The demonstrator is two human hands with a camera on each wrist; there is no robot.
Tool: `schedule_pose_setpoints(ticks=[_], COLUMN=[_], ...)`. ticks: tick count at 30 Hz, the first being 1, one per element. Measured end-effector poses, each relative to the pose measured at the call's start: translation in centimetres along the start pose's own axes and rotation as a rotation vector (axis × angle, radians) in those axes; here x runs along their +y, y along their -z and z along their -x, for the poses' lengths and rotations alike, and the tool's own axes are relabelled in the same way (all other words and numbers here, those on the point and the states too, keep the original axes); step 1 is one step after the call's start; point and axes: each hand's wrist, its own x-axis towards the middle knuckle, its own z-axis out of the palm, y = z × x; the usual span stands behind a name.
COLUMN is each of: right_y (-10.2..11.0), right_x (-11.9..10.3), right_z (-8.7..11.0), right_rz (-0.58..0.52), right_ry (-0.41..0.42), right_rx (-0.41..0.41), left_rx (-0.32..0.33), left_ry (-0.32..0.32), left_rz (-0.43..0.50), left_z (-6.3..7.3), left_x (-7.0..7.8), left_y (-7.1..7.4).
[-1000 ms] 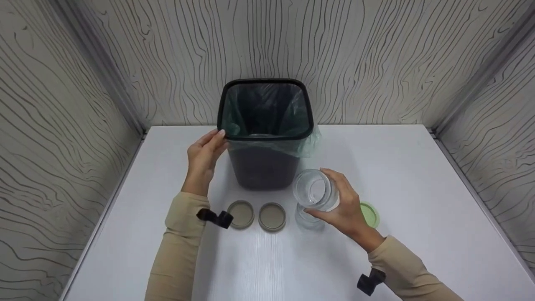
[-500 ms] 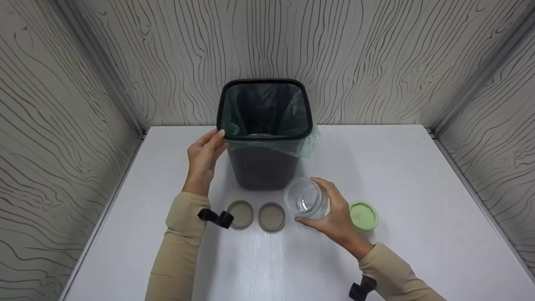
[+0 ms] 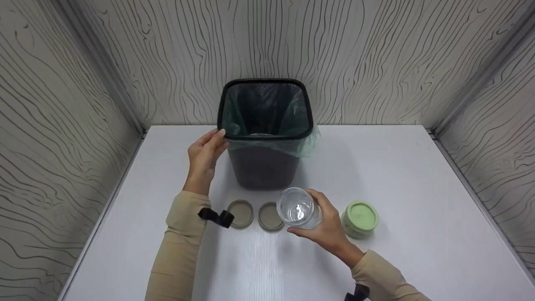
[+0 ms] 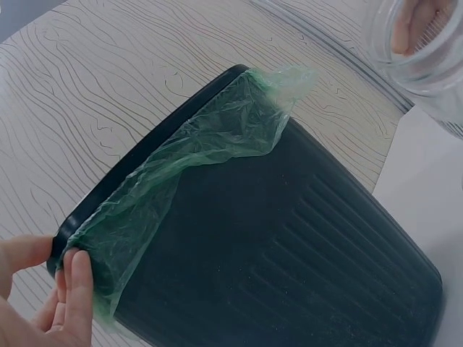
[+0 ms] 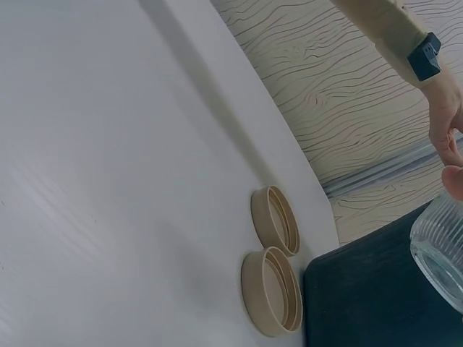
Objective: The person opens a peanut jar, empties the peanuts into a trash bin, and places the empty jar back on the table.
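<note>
Currently, left hand (image 3: 203, 156) pinches the rim of a dark bin (image 3: 262, 169) at its near left corner, thumb on the outside edge. Right hand (image 3: 328, 228) grips a clear jar (image 3: 297, 207) around the side; jar tilted, its round mouth facing the head camera. Jar appears raised above the white desk (image 3: 388, 163), near side of bin, partly overlapping the right beige lid (image 3: 269, 217) in head view. Left beige lid (image 3: 240, 214) lies just beside that one. Green-lidded container (image 3: 360, 219) stands upright, right of the right hand. Green liner (image 4: 217, 130) hangs crumpled over the bin rim.
</note>
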Motion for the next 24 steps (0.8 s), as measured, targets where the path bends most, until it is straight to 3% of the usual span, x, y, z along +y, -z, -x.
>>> schedule_pose_setpoints(ticks=[9,24], right_y=[-1.3,-3.2], right_x=[-0.2,-0.2], right_z=[1.2,2.2], right_rz=[-0.044,-0.14], right_ry=[-0.074,-0.098], right_rx=[-0.085,-0.119], left_rx=[0.0,-0.002], left_ry=[0.004,0.016], left_rz=[-0.013,-0.018], left_z=[0.1,0.1], left_x=[0.0,0.2], left_y=[0.0,0.1])
